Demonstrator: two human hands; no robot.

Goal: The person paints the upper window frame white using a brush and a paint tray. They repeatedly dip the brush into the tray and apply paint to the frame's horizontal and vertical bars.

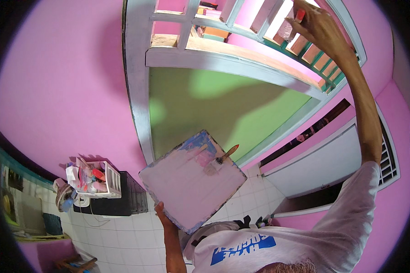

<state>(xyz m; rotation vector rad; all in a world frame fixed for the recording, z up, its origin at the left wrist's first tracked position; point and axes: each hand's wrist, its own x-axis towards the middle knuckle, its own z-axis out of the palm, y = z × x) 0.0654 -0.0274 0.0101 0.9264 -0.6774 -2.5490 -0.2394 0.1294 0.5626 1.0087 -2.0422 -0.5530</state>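
Note:
My left hand (161, 211) grips the lower left edge of a square board (187, 182), which is tilted and smeared with pale pinkish-white paste over patches of blue. On the board's upper right part lies a small paintbrush (228, 154), its orange-red handle sticking out past the edge. High at the upper right, my right hand (318, 25) is raised to the wooden lattice (255, 34) above the green panel. Its fingers close around a red-handled tool (299, 16); the working end is mostly hidden, so its exact kind is unclear. Lattice bars there are partly white and partly green.
A green panel (205, 104) in a pale grey frame (139, 104) stands ahead, within a pink wall (68, 82). At lower left, a white basket of bottles (115, 182) sits on a black box (127, 200). A pale door (323, 154) is to the right, above a white tiled floor (123, 245).

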